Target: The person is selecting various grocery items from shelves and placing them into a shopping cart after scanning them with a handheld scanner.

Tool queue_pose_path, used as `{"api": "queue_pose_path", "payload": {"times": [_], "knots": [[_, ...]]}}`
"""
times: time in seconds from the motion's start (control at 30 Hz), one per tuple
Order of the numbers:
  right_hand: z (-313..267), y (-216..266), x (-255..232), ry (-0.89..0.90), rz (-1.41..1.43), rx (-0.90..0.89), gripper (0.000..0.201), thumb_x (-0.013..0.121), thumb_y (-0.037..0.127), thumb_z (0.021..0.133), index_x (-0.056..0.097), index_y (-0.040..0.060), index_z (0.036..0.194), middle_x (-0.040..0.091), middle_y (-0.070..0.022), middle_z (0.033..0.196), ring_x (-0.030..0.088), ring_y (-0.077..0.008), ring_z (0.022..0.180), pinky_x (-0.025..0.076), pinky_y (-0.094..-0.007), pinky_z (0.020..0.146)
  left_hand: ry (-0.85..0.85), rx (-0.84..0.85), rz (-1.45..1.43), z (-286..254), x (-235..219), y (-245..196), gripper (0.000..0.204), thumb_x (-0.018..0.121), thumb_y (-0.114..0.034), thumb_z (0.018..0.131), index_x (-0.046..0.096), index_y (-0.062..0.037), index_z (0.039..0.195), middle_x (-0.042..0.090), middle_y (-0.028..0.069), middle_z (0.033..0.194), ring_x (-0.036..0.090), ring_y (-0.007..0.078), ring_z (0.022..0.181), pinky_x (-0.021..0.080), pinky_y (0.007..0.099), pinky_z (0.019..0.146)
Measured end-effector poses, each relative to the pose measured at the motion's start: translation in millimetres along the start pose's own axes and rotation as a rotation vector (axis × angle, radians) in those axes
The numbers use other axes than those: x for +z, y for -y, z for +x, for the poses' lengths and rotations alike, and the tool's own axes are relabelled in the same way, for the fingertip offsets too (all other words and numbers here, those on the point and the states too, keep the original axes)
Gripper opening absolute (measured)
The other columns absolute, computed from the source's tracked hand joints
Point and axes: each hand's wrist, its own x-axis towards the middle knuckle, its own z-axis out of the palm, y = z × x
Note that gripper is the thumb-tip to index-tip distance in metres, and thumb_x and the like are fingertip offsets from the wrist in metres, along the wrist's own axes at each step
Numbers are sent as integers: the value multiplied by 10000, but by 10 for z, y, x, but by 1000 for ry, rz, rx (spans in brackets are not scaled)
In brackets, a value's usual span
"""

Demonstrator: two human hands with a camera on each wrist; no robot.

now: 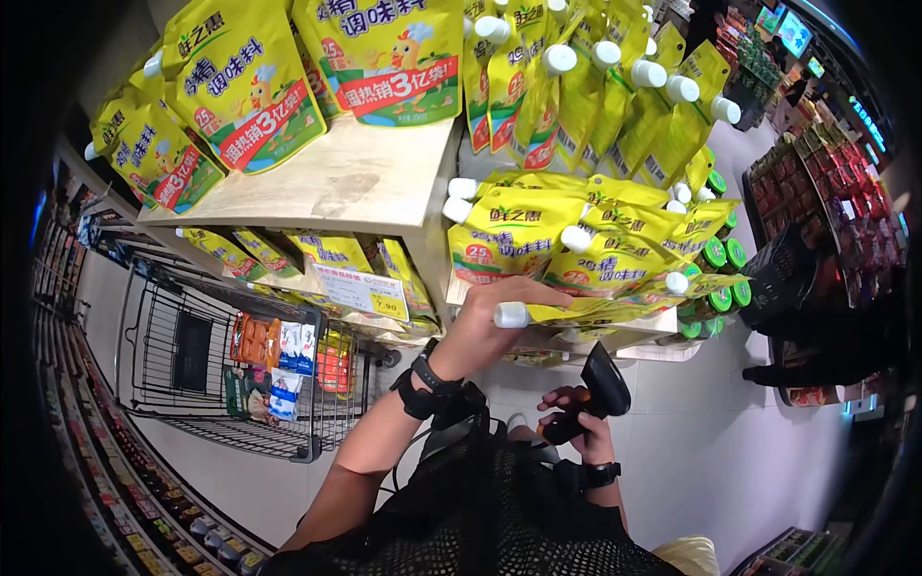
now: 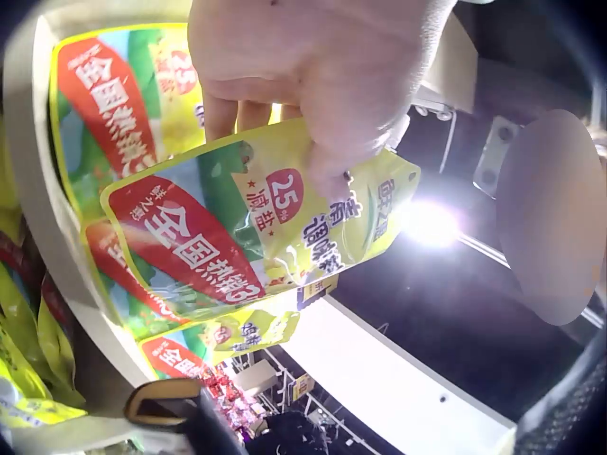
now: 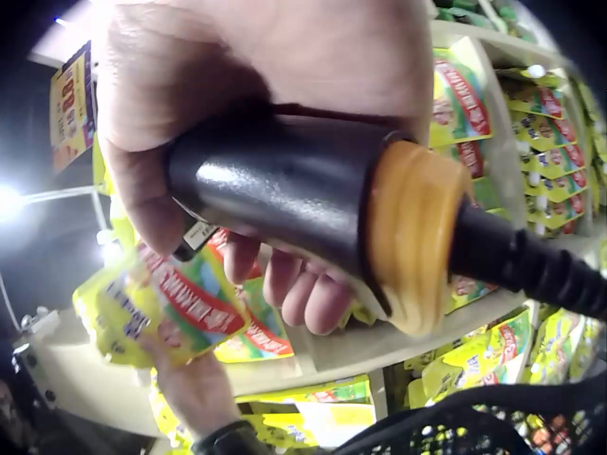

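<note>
My left hand [image 1: 485,322] pinches the nearest yellow pouch [image 1: 595,309] by its white-capped end, in front of stacked yellow pouches on the shelf. In the left wrist view the thumb of the left hand [image 2: 318,66] lies over that pouch [image 2: 204,242], whose red and green print faces the camera. My right hand [image 1: 588,432] holds a black handheld scanner [image 1: 605,384] upright beside the shelf. In the right wrist view the fingers of the right hand [image 3: 275,57] curl round the scanner's black handle [image 3: 285,190], which has an orange end and a coiled cable.
Rows of yellow pouches [image 1: 245,86] stand on the wooden shelf [image 1: 317,182], with a price tag [image 1: 365,293] below its edge. A shopping cart [image 1: 206,398] holding several packs stands at the left. Green-lidded jars [image 1: 735,252] are at the display's right side.
</note>
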Motion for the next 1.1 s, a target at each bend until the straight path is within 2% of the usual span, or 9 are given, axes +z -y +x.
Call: {"api": "queue_pose_path", "payload": {"times": [0.07,0.13,0.17,0.27,0.4,0.43,0.5,0.93,1.1], "knots": [[15,292,162,80,-57,17,412,649,197,757,534,-8,1096,565,-178,1084,594,-257,912,499,-341,783,16,-180,-98,31,194,106,398,532,136,686,665,-60,1005,666,78,968,632,260,900,486,325,830],[156,427,156,73,-1002,-137,420,700,110,732,551,38,1118,599,-89,1052,597,-179,902,492,-296,779,-2,-194,-45,97,325,136,425,551,124,670,666,-81,1023,655,79,966,621,261,903,478,324,827],[191,469,141,110,-1012,-205,443,725,31,698,574,75,1112,617,-22,1001,591,-121,885,485,-269,767,-10,-181,25,137,336,130,445,561,120,659,664,-87,1039,640,82,956,614,261,894,478,326,814],[321,587,144,116,-1342,-252,454,708,110,730,577,86,1163,611,-75,1125,581,-237,1044,447,-349,905,-20,-160,135,145,365,191,489,606,94,631,655,-96,1079,587,96,933,593,267,865,477,341,779],[612,681,-24,175,-1239,-434,333,762,147,696,651,103,1006,664,-54,908,638,-218,852,487,-334,759,-64,-153,281,232,383,230,466,700,-5,648,628,-75,1103,565,117,950,582,294,855,475,353,768],[666,618,-58,258,-1313,-350,538,712,121,712,535,75,1219,561,-114,1219,502,-276,1167,360,-366,1010,-143,-140,339,203,404,198,497,723,-44,661,587,-55,1139,558,130,968,577,303,868,475,357,771],[670,563,-111,254,-1236,-368,534,714,120,711,538,72,1213,566,-114,1211,505,-272,1165,360,-364,1009,-230,-125,414,114,449,197,641,774,-147,683,465,3,1224,542,172,1021,563,331,914,472,371,787],[702,462,-194,285,-1156,-327,589,772,148,645,547,50,1181,597,-113,1159,556,-240,1101,401,-346,968,-419,-74,686,-313,230,-35,464,608,-8,757,468,23,1198,528,197,1127,529,345,1005,436,407,875],[668,394,-320,269,-1201,-211,572,784,164,642,562,71,1161,617,-93,1116,589,-237,1039,431,-356,931,-618,-262,470,-667,111,-152,353,556,30,789,505,17,1139,544,151,1062,560,188,858,453,272,763]]}}
